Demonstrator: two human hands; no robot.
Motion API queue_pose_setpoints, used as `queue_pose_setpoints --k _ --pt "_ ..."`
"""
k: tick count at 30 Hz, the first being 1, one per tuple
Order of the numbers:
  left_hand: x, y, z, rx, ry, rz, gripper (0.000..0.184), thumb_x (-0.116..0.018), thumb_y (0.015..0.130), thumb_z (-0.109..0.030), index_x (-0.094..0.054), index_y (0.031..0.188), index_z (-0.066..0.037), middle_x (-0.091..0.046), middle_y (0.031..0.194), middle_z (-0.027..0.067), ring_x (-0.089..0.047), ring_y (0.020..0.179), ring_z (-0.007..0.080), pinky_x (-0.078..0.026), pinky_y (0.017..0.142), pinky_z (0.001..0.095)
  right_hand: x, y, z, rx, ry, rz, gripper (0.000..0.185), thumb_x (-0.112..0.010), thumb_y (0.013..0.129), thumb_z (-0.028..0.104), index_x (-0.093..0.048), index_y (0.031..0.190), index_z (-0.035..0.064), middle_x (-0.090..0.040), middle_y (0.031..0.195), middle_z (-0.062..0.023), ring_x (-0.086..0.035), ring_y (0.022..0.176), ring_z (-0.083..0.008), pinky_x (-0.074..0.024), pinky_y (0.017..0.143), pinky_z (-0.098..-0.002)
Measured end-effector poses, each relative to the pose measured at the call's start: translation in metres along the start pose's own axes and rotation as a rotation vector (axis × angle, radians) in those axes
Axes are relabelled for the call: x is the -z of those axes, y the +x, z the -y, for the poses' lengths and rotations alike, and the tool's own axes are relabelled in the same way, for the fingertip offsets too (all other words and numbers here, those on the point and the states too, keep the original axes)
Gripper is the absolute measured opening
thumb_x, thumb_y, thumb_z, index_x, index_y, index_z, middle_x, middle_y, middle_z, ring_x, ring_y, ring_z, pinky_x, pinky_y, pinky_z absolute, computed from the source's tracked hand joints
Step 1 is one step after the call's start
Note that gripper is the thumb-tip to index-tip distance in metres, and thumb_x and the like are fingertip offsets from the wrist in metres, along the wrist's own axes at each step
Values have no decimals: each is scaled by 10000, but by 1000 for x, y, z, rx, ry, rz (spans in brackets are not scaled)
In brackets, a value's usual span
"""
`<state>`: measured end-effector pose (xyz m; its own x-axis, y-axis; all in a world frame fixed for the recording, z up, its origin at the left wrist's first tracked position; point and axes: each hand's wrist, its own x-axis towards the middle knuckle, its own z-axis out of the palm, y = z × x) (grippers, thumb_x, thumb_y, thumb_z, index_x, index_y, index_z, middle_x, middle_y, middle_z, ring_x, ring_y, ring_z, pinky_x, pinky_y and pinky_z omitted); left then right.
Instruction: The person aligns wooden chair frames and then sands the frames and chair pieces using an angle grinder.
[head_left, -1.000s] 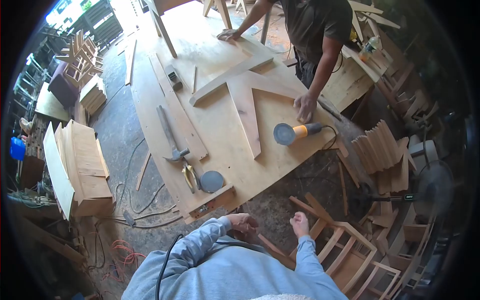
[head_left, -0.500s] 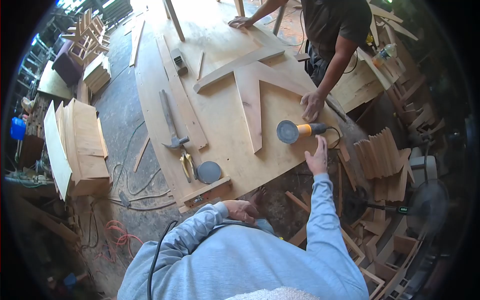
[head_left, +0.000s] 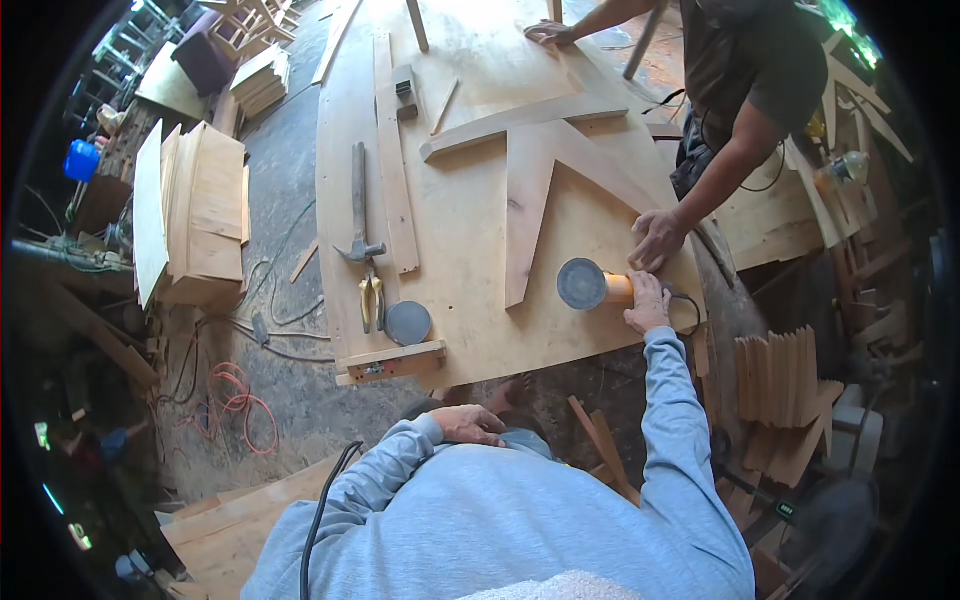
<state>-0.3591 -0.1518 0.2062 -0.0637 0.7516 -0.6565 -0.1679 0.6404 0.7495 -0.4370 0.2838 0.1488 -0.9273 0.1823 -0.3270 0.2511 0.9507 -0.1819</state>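
Observation:
My right hand (head_left: 650,303) is wrapped over the body of an orange and black angle grinder (head_left: 617,289), which lies on the tabletop with its round grey disc (head_left: 581,284) facing up. My left hand (head_left: 468,424) rests in my lap, fingers loosely stretched, holding nothing. Just beyond the grinder, a co-worker's hand (head_left: 660,240) touches the panel. An angled wooden piece (head_left: 528,220) lies left of the grinder, against a long wooden bar (head_left: 525,124). A hammer (head_left: 359,205), pliers (head_left: 372,300) and a loose round disc (head_left: 408,323) sit near the left edge.
The large plywood panel (head_left: 470,345) has a wooden block (head_left: 395,362) at its near left corner. Stacked wooden parts (head_left: 775,375) stand at right, boards (head_left: 205,200) at left. Cables and an orange cord (head_left: 245,405) lie on the floor. A co-worker (head_left: 750,90) leans in from the far right.
My right hand has reached forward from beside the grinder onto its body. The view has shifted, so the table sits further right. My left hand stays in my lap.

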Motion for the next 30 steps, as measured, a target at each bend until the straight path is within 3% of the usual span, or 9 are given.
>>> queue_pose_setpoints --k 8,11,17,20,23,26,30 --pt "-7 13 -14 52 -78 -42 667 -708 945 -455 -600 1421 -1 -633 1422 179 -598 1314 321 -441 1136 372 5 27 10 13 -164 116 755 -780 649 156 -559 1369 195 -554 1349 -85 -462 1357 -319 -317 1164 -573" --pt "-8 16 -15 42 -108 -97 704 -725 931 -462 -600 1398 48 -667 1363 200 -637 1250 334 -473 1094 382 -9 35 2 18 -111 168 731 -807 638 181 -591 1336 198 -576 1322 -110 -502 1309 -350 -370 1127 -574" --pt "14 33 -10 -20 -251 -347 616 -771 920 -363 -625 1362 41 -704 1283 203 -692 1156 283 -541 1001 349 -21 10 4 -20 36 188 699 -798 652 194 -593 1320 180 -605 1294 -134 -536 1264 -376 -438 1070 -610" --pt "27 64 15 -136 -495 -679 581 -769 925 -329 -620 1361 26 -704 1262 224 -711 1114 273 -565 961 347 -29 -12 9 -35 135 124 672 -772 662 164 -590 1309 168 -606 1287 -150 -547 1245 -396 -451 1058 -602" --pt "67 69 -9 -50 -245 -962 612 -750 930 -346 -584 1407 0 -672 1309 250 -678 1188 345 -535 1028 389 -44 -26 11 -9 189 51 629 -737 671 130 -583 1281 134 -608 1250 -165 -557 1205 -426 -474 1019 -569" --pt "106 95 0 -27 -72 -1165 685 -723 938 -349 -494 1499 -28 -564 1456 264 -573 1328 406 -465 1118 427 -54 -40 17 -55 173 2 620 -713 678 103 -569 1281 113 -603 1243 -167 -552 1208 -420 -475 997 -549" --pt "145 123 11 97 110 -1219 824 -662 952 -457 -321 1613 -103 -313 1645 245 -312 1515 424 -282 1226 524 -58 -67 19 -64 187 -193 682 -723 723 124 -518 1374 110 -582 1261 -151 -543 1225 -391 -442 1004 -555"
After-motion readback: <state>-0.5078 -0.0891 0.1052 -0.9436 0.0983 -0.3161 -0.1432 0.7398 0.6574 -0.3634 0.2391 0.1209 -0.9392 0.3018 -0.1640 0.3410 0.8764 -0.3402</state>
